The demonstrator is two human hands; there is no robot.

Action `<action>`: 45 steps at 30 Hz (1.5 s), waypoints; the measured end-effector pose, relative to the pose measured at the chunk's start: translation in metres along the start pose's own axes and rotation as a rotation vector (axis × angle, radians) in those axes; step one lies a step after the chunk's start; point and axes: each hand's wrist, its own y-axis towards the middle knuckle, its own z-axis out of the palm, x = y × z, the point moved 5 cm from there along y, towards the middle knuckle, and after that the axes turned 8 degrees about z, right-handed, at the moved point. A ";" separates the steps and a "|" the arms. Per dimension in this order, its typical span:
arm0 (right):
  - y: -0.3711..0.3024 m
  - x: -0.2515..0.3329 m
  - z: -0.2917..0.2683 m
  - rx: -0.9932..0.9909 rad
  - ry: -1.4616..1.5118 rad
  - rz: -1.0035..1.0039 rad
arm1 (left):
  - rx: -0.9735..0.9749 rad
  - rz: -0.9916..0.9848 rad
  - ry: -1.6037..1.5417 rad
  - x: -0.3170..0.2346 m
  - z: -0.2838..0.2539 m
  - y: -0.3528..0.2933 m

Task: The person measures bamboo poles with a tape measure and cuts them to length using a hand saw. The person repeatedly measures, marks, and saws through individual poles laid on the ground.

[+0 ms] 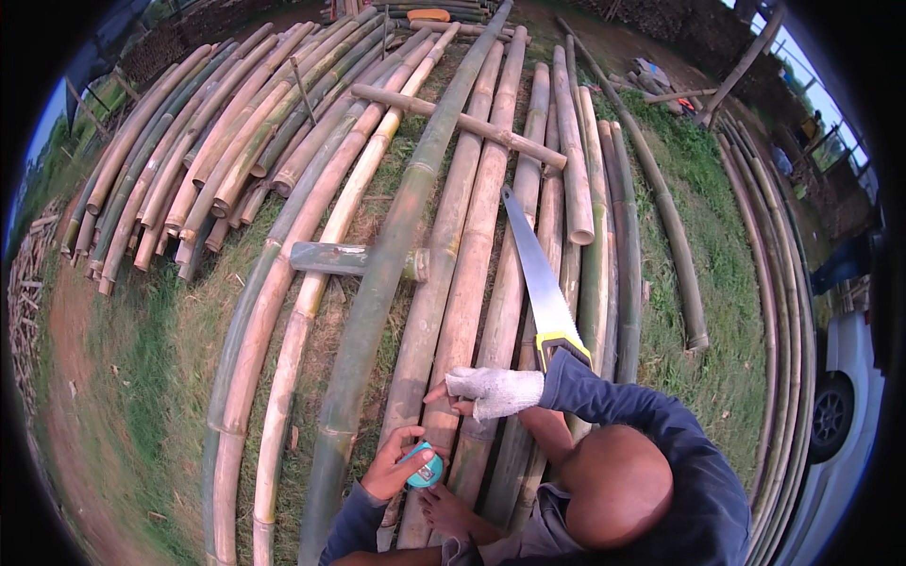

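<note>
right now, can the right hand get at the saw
Probably yes: nothing seems to block the gloved right hand from the saw, whose handle is close by, though the right sleeve partly hides it.

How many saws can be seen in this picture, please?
1: the hand saw lies on the bamboo poles, its handle near a gloved hand. Others could be hidden.

- so bamboo poles (pixel 474 283) run front to back through the middle
- saw (pixel 536 259) lies on top, just past the person (pixel 621 486)
- tape measure (pixel 425 469)'s up front, left of their head
- pole stack (pixel 231 132) back left, vehicle (pixel 852 377) far right
</note>
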 end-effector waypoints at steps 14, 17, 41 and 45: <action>-0.003 -0.008 0.068 0.176 -0.145 0.115 | 0.196 -0.112 -0.145 0.034 0.015 -0.016; -0.022 -0.019 0.038 0.115 0.296 0.045 | 0.226 -0.147 0.029 0.030 -0.007 -0.033; 0.013 -0.029 -0.027 -0.119 1.249 0.273 | -0.063 -0.082 0.229 -0.051 -0.023 0.038; 0.054 -0.016 -0.059 -0.234 1.252 0.345 | -0.124 -0.093 0.215 -0.079 -0.033 0.065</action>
